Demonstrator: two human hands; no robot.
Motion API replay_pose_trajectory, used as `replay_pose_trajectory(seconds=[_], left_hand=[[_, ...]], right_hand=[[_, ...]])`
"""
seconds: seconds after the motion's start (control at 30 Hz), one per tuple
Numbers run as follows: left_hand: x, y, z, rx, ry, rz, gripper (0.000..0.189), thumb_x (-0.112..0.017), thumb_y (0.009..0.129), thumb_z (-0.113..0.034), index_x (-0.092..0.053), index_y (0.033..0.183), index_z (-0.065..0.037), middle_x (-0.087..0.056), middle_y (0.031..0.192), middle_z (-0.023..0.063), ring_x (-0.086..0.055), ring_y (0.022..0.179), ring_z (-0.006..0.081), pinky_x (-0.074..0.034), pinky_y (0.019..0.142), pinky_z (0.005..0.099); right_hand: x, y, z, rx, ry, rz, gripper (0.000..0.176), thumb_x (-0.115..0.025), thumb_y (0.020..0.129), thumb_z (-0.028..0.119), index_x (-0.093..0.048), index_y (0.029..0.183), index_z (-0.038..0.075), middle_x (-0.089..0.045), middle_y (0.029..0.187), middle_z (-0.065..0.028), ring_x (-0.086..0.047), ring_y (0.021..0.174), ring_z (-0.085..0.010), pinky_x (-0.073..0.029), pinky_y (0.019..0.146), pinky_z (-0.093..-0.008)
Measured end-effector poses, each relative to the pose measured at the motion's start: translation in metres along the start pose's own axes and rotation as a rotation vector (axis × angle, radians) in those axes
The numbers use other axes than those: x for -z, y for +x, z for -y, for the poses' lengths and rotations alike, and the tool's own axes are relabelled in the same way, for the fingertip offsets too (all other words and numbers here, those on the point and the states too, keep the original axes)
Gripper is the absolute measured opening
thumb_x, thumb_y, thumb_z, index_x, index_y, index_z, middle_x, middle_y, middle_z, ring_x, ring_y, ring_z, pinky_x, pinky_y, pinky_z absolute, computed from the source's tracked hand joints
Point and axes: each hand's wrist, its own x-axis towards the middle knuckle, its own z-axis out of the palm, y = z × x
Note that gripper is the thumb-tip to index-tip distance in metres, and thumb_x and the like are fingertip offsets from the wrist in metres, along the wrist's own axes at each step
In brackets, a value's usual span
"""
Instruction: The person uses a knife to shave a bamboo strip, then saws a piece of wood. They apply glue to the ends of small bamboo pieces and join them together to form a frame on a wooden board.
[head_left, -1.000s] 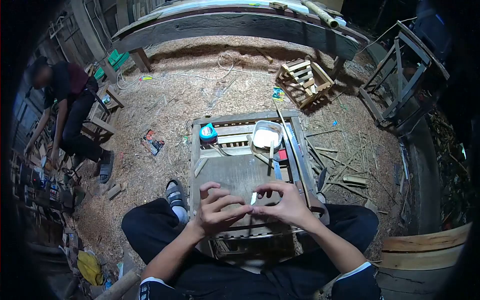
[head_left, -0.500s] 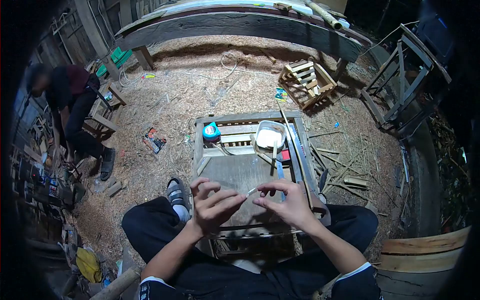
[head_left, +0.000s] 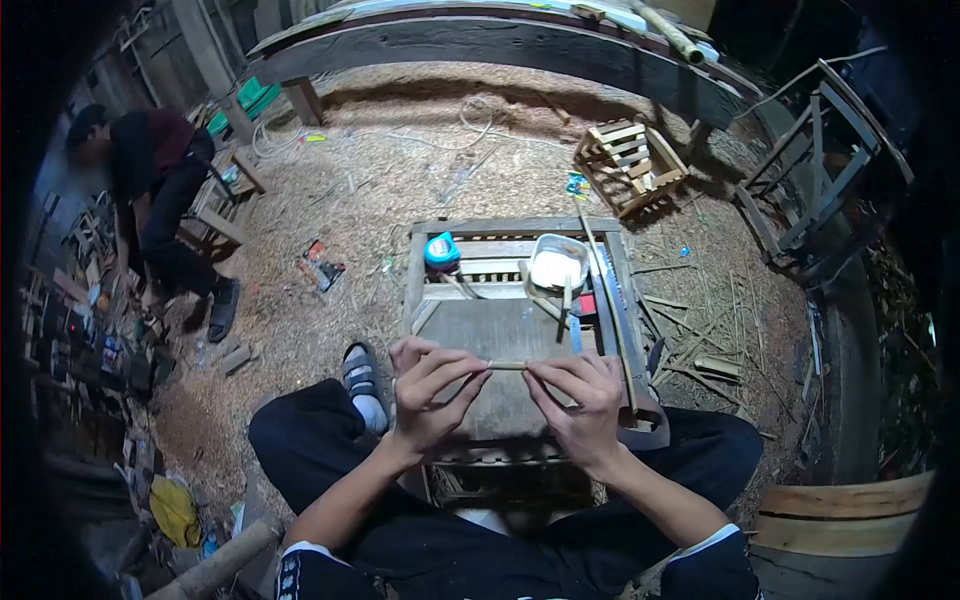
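A short, thin piece of bamboo or wooden stick (head_left: 507, 365) is held level between my two hands. My left hand (head_left: 432, 385) pinches its left end between thumb and fingertips, and my right hand (head_left: 582, 392) pinches the right end the same way. Below them lies a flat board (head_left: 480, 335) on a low slatted wooden stand (head_left: 413, 290). Beyond the hands on this stand are a teal tape measure (head_left: 441, 251) and a plastic tub (head_left: 559, 262) with white stuff inside. A small stick (head_left: 566, 298) leans at the tub, near a blue strip (head_left: 576, 334).
A slatted wooden crate (head_left: 632, 168) lies tilted on the shavings-covered floor. A long thin strip (head_left: 607, 290) runs along the stand's right side, with loose bamboo pieces (head_left: 712, 365) beyond. A person (head_left: 165, 200) bends over at the left. A heavy bench (head_left: 480, 50) spans the back.
The small stick has turned level and now spans both hands, which have moved up slightly. My right hand has taken hold of its other end. The whole view has shifted a little.
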Motion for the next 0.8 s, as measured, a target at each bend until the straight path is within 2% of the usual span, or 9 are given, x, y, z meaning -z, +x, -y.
replay_pose_trajectory(seconds=[0.07,0.23,0.33,0.37,0.47,0.7,0.8], left_hand=[[0.009,0.001,0.0,0.029,-0.004,0.037,0.023,-0.09,0.078,-0.008,-0.081,0.099,-0.012,-0.078,0.098,0.0002,-0.06,0.094,0.0231,-0.041,0.091,0.0388],[0.035,-0.024,0.007,0.201,-0.013,0.085,0.016,-0.087,0.084,-0.01,-0.081,0.098,-0.012,-0.077,0.104,0.0027,-0.062,0.102,0.0241,-0.043,0.096,0.0383],[0.055,-0.052,0.013,0.284,0.018,0.072,0.014,-0.086,0.086,-0.016,-0.082,0.099,-0.014,-0.076,0.105,-0.0014,-0.06,0.106,0.0224,-0.039,0.096,0.0377],[0.061,-0.063,0.013,0.373,-0.001,0.094,0.013,-0.085,0.088,-0.016,-0.081,0.1,-0.013,-0.076,0.108,-0.001,-0.059,0.109,0.0226,-0.039,0.098,0.0378],[0.076,-0.088,0.017,0.438,0.007,0.083,0.014,-0.084,0.088,-0.016,-0.081,0.101,-0.012,-0.076,0.108,-0.0005,-0.058,0.11,0.0232,-0.04,0.101,0.0383],[0.085,-0.107,0.028,0.421,-0.016,0.077,0.018,-0.087,0.085,-0.016,-0.083,0.102,-0.014,-0.078,0.108,-0.0011,-0.059,0.108,0.0232,-0.041,0.101,0.039],[0.089,-0.105,0.025,0.366,-0.01,0.088,0.017,-0.09,0.08,-0.013,-0.083,0.096,-0.015,-0.078,0.103,-0.0027,-0.059,0.104,0.0217,-0.043,0.098,0.0386]], right_hand=[[-0.007,-0.006,0.009,-0.015,0.033,0.002,0.018,-0.088,0.081,0.008,-0.084,0.099,0.01,-0.078,0.093,-0.0026,-0.064,0.081,-0.0208,-0.041,0.079,-0.037],[-0.041,-0.039,0.038,-0.08,0.056,-0.012,0.019,-0.087,0.082,0.01,-0.084,0.1,0.01,-0.076,0.093,-0.0027,-0.064,0.085,-0.0215,-0.041,0.079,-0.0377],[-0.069,-0.056,0.059,-0.112,0.083,-0.033,0.02,-0.088,0.081,0.012,-0.083,0.1,0.01,-0.075,0.092,-0.0017,-0.065,0.085,-0.0208,-0.041,0.079,-0.0379],[-0.079,-0.062,0.064,-0.125,0.102,-0.029,0.02,-0.088,0.081,0.011,-0.083,0.101,0.01,-0.075,0.093,-0.0017,-0.065,0.085,-0.0206,-0.041,0.079,-0.0378],[-0.099,-0.076,0.077,-0.12,0.143,-0.011,0.02,-0.087,0.081,0.01,-0.083,0.1,0.01,-0.075,0.093,-0.0016,-0.066,0.084,-0.0204,-0.041,0.078,-0.0377],[-0.105,-0.081,0.078,-0.174,0.18,0.074,0.018,-0.086,0.083,0.01,-0.081,0.1,0.009,-0.075,0.093,-0.0026,-0.066,0.085,-0.0218,-0.042,0.08,-0.0375],[-0.094,-0.066,0.065,-0.079,0.136,0.144,0.022,-0.085,0.083,0.01,-0.081,0.105,0.009,-0.075,0.1,-0.0054,-0.065,0.093,-0.0257,-0.043,0.084,-0.0398]])
